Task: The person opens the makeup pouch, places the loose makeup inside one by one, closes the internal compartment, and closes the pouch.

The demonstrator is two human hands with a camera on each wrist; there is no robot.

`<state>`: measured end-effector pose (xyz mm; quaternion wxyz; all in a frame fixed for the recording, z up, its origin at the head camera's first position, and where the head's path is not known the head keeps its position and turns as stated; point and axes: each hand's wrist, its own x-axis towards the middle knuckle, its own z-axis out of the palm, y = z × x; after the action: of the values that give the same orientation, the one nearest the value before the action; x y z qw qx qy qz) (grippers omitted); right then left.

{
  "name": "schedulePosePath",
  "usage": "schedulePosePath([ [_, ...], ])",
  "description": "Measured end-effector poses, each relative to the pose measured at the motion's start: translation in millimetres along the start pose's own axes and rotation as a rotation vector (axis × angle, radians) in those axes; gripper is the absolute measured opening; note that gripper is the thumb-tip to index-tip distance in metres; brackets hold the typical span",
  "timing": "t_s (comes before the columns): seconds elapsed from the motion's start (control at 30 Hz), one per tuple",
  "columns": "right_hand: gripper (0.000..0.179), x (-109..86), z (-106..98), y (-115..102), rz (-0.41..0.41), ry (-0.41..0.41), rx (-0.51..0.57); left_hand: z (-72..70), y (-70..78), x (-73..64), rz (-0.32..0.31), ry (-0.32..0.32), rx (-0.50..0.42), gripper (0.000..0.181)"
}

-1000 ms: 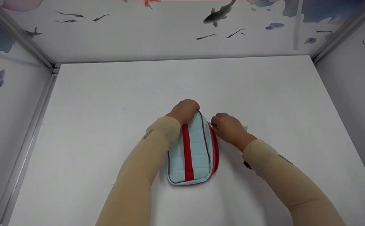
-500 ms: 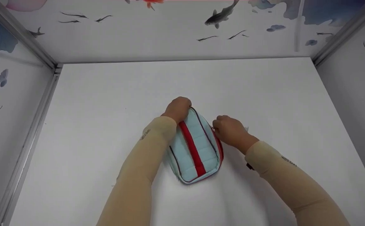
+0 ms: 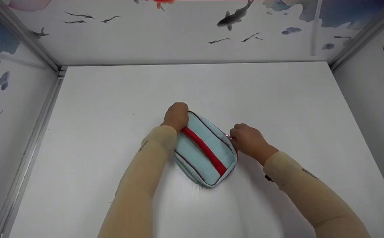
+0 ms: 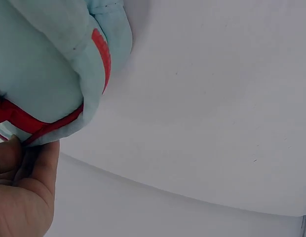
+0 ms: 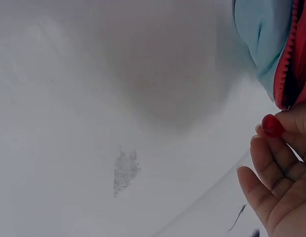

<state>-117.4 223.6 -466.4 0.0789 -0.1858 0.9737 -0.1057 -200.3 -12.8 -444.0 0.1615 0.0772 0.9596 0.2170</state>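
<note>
A light-blue zip pouch (image 3: pixel 197 155) with a red stripe sits tilted on the white table, between both hands. My left hand (image 3: pixel 176 116) grips its far left end; in the left wrist view, thumb and fingers pinch the edge by the red band (image 4: pixel 24 118). At the pouch's right side, my right hand (image 3: pixel 249 140) pinches the zipper's pull, whose red bead (image 5: pixel 272 126) shows between thumb and fingers in the right wrist view. Just above it, the red zipper teeth (image 5: pixel 287 59) stand parted, with a dark gap between them. What lies inside the pouch is hidden.
The white table (image 3: pixel 112 92) is bounded by printed panels (image 3: pixel 178 36) at the back and sides. Metal rails (image 3: pixel 30 158) run along the left edge. A grey scuff (image 5: pixel 126 170) marks the surface near my right hand.
The pouch has turned, its near end swinging to the right. My left hand has moved left with the far end; my right hand has shifted slightly right and nearer, still pinching the zipper pull.
</note>
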Motion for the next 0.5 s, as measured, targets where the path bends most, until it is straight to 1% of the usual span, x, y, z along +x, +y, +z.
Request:
schedulePosePath([
  [0.1, 0.008, -1.7, -0.2, 2.7, 0.002, -0.005, -0.006, -0.7, -5.0, -2.8, -0.026, 0.014, -0.013, 0.023],
  [0.23, 0.008, -5.6, 1.1, 8.4, 0.007, 0.016, -0.025, -3.6, -12.9, -7.1, -0.064, 0.039, -0.035, 0.024],
  [0.37, 0.009, -8.0, 3.6, 15.6, 0.04, 0.018, -0.026, -6.3, -21.0, -13.0, -0.126, 0.07, -0.079, 0.024],
  [0.5, 0.011, -8.2, 7.3, 20.1, 0.068, 0.025, -0.021, -6.5, -25.5, -18.4, -0.147, 0.071, -0.121, 0.024],
])
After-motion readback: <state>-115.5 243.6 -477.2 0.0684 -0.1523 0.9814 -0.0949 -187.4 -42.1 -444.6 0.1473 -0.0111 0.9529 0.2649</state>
